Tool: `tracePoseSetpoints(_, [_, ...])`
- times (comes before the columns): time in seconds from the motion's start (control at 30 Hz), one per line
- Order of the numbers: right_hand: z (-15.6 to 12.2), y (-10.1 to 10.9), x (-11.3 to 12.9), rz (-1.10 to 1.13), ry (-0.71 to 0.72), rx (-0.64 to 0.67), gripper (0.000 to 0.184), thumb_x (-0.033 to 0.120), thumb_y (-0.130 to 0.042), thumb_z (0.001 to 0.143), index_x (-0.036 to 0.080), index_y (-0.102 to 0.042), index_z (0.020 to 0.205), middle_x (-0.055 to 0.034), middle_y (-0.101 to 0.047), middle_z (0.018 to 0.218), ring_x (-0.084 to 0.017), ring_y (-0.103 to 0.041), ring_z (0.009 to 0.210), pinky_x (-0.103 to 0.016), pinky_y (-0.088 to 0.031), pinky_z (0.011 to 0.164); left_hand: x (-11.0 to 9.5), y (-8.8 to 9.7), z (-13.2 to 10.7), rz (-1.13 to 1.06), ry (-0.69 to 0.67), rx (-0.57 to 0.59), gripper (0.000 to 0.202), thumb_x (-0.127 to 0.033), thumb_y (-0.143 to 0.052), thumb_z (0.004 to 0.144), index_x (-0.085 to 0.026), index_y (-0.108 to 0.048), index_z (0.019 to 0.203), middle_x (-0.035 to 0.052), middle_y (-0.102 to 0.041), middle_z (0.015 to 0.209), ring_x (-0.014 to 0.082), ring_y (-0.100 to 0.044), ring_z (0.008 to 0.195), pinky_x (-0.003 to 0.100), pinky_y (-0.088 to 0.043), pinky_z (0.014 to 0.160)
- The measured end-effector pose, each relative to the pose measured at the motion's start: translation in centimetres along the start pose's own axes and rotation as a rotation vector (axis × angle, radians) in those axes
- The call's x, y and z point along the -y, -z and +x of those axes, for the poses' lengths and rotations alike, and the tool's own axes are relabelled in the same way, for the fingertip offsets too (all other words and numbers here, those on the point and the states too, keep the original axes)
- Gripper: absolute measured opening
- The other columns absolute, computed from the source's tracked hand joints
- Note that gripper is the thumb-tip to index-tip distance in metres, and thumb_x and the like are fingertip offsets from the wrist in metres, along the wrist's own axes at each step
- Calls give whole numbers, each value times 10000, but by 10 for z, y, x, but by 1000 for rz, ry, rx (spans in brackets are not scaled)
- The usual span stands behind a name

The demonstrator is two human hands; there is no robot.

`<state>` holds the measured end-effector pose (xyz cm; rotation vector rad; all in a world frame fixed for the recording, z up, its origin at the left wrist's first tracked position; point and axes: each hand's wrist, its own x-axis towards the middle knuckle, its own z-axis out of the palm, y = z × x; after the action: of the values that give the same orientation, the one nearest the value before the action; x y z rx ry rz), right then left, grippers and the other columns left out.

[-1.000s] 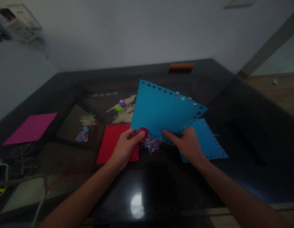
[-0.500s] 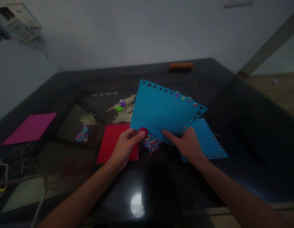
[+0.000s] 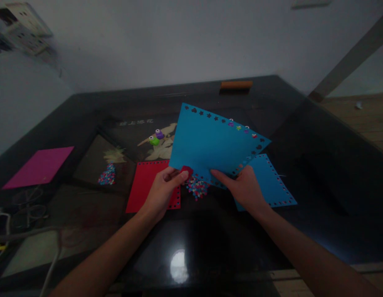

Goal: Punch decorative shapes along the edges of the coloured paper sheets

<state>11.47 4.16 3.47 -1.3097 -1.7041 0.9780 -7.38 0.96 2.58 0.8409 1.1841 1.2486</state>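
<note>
A blue paper sheet (image 3: 210, 144) is held up at a tilt over the table, with small shapes cut out along its edges. My right hand (image 3: 247, 187) grips its lower edge, thumb on top. My left hand (image 3: 163, 189) is closed on a small red craft punch (image 3: 186, 172) at the sheet's lower left corner; the fingers beneath are partly hidden. Under that edge lies a pile of small coloured paper cutouts (image 3: 198, 189). Beneath my left hand is a red sheet (image 3: 142, 185) with punched edges, and another punched blue sheet (image 3: 268, 181) lies by my right hand.
Green (image 3: 153, 140) and purple (image 3: 159, 134) craft punches sit beyond the red sheet. A second cutout pile (image 3: 107, 175) and a magenta sheet (image 3: 39, 167) lie to the left, near cables (image 3: 55, 260). An orange-brown roll (image 3: 236, 85) rests at the table's back edge.
</note>
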Motion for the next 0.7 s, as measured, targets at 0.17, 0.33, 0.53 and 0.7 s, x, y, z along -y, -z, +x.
tracePoseSetpoints(0.17, [0,0,0,49,25,8,163,353,-643,773,208,-703,727,-71,-712,703,-271,-663,771,-396,-517,689,3,2,0,-19,-4,4,222,-350,-780,666,-166,-683,746,14,-677,747,147,-599,714,259,-433,704])
tracePoseSetpoints(0.33, [0,0,1,73,31,6,134,328,-651,768,212,-720,774,-76,-737,792,-270,-674,756,-432,-526,747,3,1,-1,-26,-16,22,199,-344,-749,710,-175,-694,798,23,-700,812,159,-615,753,276,-445,747])
tracePoseSetpoints(0.53, [0,0,1,91,30,4,147,312,-653,769,205,-729,835,-86,-747,857,-268,-685,762,-428,-537,772,3,1,-1,-60,-31,43,193,-321,-751,724,-174,-704,840,32,-718,867,162,-632,810,277,-456,805])
tracePoseSetpoints(0.7, [0,-1,0,73,43,-9,158,331,-652,764,202,-726,819,-81,-747,812,-273,-686,744,-435,-538,772,5,2,0,-46,-30,31,222,-326,-753,721,-169,-706,872,41,-722,877,169,-636,812,281,-460,804])
